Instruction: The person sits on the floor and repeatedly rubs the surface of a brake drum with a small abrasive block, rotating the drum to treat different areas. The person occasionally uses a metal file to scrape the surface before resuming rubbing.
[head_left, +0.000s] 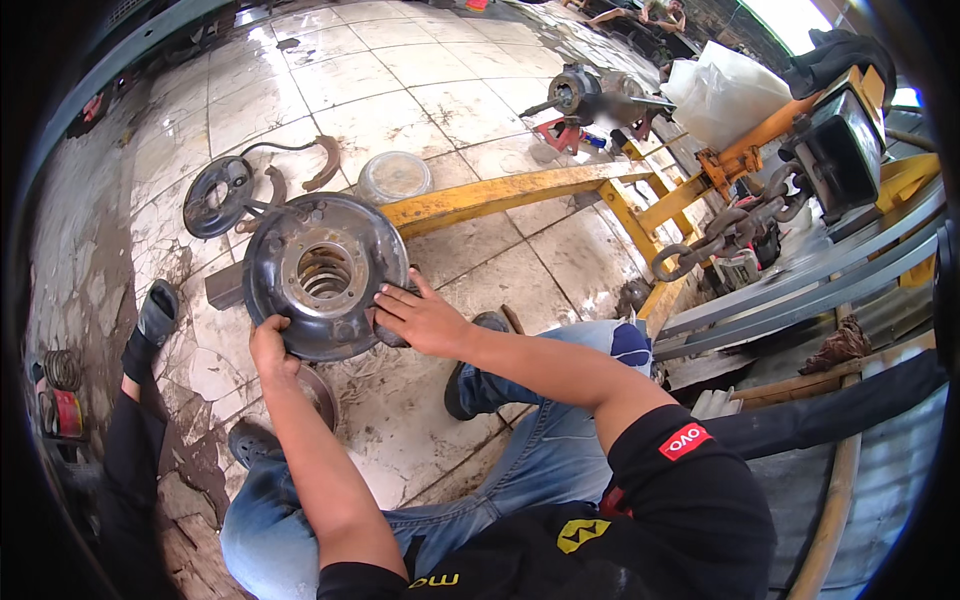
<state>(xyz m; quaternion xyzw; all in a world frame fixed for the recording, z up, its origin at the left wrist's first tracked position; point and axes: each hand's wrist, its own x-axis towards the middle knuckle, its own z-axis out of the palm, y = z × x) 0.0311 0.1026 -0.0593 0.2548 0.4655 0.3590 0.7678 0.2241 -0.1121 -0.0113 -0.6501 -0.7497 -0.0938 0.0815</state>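
Note:
A round black brake backing plate (270, 300) stands in front of me, over a coil spring (324, 274) that shows through its central hole. My left hand (274, 346) grips its lower rim, thumb on the face. My right hand (420, 315) lies at its right edge with fingers spread, over a dark piece (388, 336) whose kind I cannot tell; part of it is hidden under the palm. Behind the plate, a second backing plate (201, 204) with a cable lies on the tiles beside curved brake shoes (324, 163).
A yellow steel frame (495, 196) runs right from the plate, near a round lidded container (396, 178). Heavy chain (724, 232) hangs at right. Another person's leg (139, 375) extends at left. An axle assembly (585, 96) rests on red stands; a person (660, 21) sits far behind.

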